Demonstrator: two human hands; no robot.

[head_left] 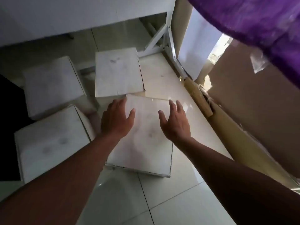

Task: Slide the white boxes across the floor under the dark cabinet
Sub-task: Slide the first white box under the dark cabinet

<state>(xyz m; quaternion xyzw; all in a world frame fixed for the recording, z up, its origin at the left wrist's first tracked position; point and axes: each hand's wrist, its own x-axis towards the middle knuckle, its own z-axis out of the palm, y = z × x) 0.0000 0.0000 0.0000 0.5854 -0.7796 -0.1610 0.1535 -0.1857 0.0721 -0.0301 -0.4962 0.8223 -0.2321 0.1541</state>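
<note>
Four white boxes on the tiled floor (pixel 170 200); nearest box (pixel 142 143) sits mid-floor, both hands over its lid; left hand (pixel 116 118) spread flat at the box's far-left corner, fingers open, looks like it's touching the top but can't confirm contact; right hand (pixel 176 121) also spread, hovering near the far-right edge, nothing gripped in either.

Handling, my read: thin white cardboard, lids scuffed and a bit bowed, so stiff enough to push but the top will dent under heavy palm load; weight unknown, nothing shows the contents; glossy tile should let it slide easily. Better to press low on the near side wall or pinch the two side edges than lean on the lid centre.

Room: far box (pixel 117 72) touches or nearly touches the nearest box's far edge, so a straight push forward shoves both; left-far box (pixel 52 85) and left-near box (pixel 52 143) crowd the left side, narrow gap only. Dark cabinet (pixel 9 127) is the black mass at the left floor edge, with those two left boxes in the way. Right side is open tile up to the brown carton (pixel 259 111); white frame legs (pixel 164 41) beyond at the far end. Likely needs the left boxes pushed first, or a rotate to clear.
</note>
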